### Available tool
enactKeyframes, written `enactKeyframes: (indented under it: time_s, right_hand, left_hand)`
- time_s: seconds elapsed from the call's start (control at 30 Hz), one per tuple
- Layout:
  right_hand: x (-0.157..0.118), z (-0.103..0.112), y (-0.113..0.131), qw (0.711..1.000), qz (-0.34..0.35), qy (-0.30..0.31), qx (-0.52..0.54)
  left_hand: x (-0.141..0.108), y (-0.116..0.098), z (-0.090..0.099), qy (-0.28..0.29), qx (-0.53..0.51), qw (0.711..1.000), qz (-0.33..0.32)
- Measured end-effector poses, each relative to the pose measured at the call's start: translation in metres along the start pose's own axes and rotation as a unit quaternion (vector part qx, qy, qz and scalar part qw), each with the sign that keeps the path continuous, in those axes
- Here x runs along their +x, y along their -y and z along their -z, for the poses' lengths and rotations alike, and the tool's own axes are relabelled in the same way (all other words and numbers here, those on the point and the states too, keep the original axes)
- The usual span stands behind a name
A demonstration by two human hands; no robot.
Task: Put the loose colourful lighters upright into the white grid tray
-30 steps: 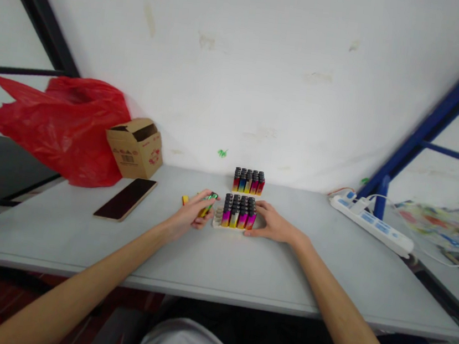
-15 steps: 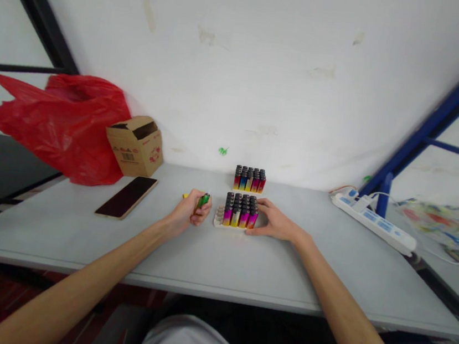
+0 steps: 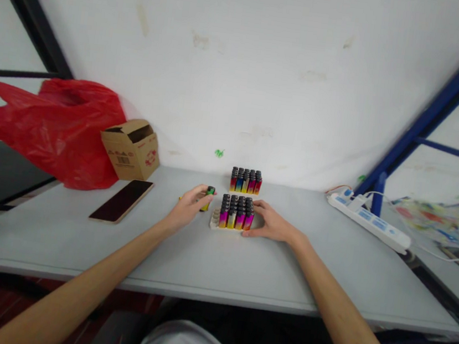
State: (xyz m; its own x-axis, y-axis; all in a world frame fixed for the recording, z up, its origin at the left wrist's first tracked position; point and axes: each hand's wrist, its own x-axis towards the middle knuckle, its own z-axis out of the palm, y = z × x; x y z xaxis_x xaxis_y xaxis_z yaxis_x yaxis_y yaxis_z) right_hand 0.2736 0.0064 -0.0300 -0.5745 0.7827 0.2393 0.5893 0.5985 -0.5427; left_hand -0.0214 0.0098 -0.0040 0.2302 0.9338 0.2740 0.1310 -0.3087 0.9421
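- Moved closer to the white tray (image 3: 215, 225) and tipped up straighter since half a second ago: one lighter (image 3: 208, 199), green above and yellow below, in the left hand (image 3: 186, 207).
- Pinched between left thumb and fingers, less curled up than before.
- Held just to the left of the tray, near the end with pale slots showing.
- Stayed in the same spot: right hand (image 3: 271, 223), at the right end of the tray.
- Holding that end with thumb and fingers set apart, thumb at the front corner and fingers farther back.
- Standing up in the tray, packed close: many lighters (image 3: 236, 217), pink, purple and yellow, with black tops.
- Peeking out behind the left hand: small yellow thing (image 3: 180, 199), too hidden to name.
- Standing farther back, near the wall: tight bunch of lighters (image 3: 245, 183), with red, blue, yellow and pink sides.
- Lying flat on the left of the table (image 3: 218, 265): phone (image 3: 122, 201) with a dark screen.
- Sitting behind the phone: brown box (image 3: 131, 151) with an open top, beside a big red bag (image 3: 70, 136).
- Lying off to the right: white power strip (image 3: 374, 223) with plugs and wires.
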Motion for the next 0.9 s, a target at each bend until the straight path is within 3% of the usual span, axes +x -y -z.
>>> enactKeyframes:
  time_s: [0.2, 0.43, 0.67, 0.8, 0.9]
  right_hand:
    - [0.0, 0.001, 0.001, 1.0, 0.002, 0.008, -0.009]
    - [-0.001, 0.001, 0.0, 1.0, -0.003, 0.006, -0.002]
    - [-0.001, 0.002, 0.0, 1.0, 0.0, 0.014, -0.01]
    - [0.0, 0.001, -0.001, 1.0, 0.004, 0.011, -0.008]
    - [-0.001, 0.001, -0.002, 1.0, 0.001, 0.011, -0.008]
  left_hand:
    - [0.024, 0.015, 0.007, 0.1, 0.044, 0.994, -0.012]
    - [0.022, 0.014, 0.008, 0.108, 0.141, 0.983, -0.048]
    - [0.017, 0.015, 0.004, 0.126, 0.17, 0.975, -0.062]
    - [0.02, 0.019, 0.005, 0.141, 0.264, 0.951, -0.083]
    - [0.023, 0.013, 0.017, 0.141, 0.315, 0.933, -0.105]
